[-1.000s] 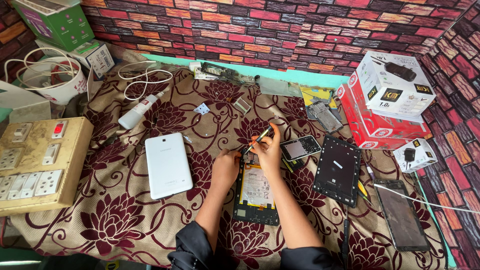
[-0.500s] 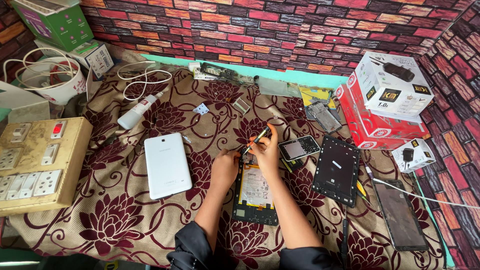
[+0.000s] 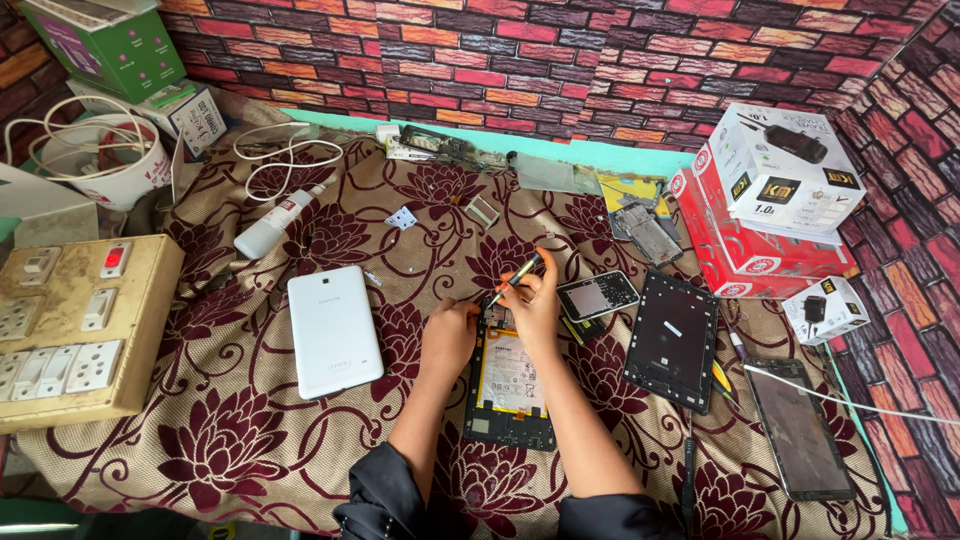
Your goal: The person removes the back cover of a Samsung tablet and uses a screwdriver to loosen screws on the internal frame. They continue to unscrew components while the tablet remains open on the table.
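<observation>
Here, right hand [image 3: 535,300] clenched on screwdriver [image 3: 519,276] tilted up-right, left hand [image 3: 447,335] gripping opened tablet [image 3: 508,385] lying lengthwise

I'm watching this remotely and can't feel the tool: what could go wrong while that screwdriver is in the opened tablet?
1. The screwdriver in the right hand works at the top of the opened tablet; a slip could gouge the exposed board or the battery.
2. The patterned cloth is busy; a freed screw could vanish on it.
3. The small phone lies close beside the right hand and could get knocked.

Our right hand [image 3: 537,300] covers the opened tablet's [image 3: 510,385] upper edge and the screwdriver [image 3: 519,277] tip, while its small parts stay too tiny to tell.
</observation>
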The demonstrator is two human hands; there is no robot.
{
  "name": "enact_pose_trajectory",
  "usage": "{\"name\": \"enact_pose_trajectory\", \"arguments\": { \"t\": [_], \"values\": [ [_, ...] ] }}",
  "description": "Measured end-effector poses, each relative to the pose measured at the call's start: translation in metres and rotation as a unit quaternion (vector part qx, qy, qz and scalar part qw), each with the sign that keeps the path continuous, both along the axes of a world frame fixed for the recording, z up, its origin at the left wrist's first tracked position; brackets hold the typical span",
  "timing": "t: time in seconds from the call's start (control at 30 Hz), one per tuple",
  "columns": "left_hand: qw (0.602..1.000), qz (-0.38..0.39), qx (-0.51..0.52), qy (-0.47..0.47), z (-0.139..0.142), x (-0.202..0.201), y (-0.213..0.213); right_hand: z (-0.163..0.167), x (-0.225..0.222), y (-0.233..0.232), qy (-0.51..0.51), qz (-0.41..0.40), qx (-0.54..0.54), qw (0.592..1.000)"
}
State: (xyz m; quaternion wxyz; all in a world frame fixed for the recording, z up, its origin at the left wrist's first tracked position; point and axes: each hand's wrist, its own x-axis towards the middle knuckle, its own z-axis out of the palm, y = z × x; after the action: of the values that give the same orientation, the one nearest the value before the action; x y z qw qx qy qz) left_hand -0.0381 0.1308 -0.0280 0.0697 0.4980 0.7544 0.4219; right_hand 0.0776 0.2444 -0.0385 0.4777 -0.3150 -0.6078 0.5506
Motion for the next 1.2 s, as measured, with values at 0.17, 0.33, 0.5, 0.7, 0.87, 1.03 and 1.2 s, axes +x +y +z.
{"name": "enact_pose_trajectory", "arguments": {
  "t": [0.17,0.33,0.5,0.7,0.87,1.03,1.2],
  "values": [
    [1.000,0.000,0.003,0.005,0.002,0.000,0.000,0.005,0.000,-0.002,0.001,0.002,-0.023,1.000],
    [1.000,0.002,0.006,0.002,0.006,0.001,-0.002,0.004,0.000,-0.002,0.013,0.003,-0.035,0.999],
    [1.000,0.005,-0.007,-0.009,0.010,0.001,-0.004,-0.002,-0.001,0.001,0.019,-0.003,-0.027,0.999],
    [1.000,0.007,-0.007,-0.008,0.012,0.002,-0.004,-0.006,-0.001,0.001,0.001,-0.005,0.009,1.000],
    [1.000,0.008,-0.003,0.002,0.012,0.002,-0.004,-0.005,-0.001,0.001,-0.004,0.003,0.001,1.000],
    [1.000,0.010,-0.004,0.011,0.012,0.003,-0.004,0.000,-0.001,-0.001,0.001,0.004,-0.008,1.000],
    [1.000,0.009,-0.004,0.014,0.013,0.003,-0.004,0.004,-0.002,-0.003,0.015,0.006,-0.030,0.999]
  ]
}}
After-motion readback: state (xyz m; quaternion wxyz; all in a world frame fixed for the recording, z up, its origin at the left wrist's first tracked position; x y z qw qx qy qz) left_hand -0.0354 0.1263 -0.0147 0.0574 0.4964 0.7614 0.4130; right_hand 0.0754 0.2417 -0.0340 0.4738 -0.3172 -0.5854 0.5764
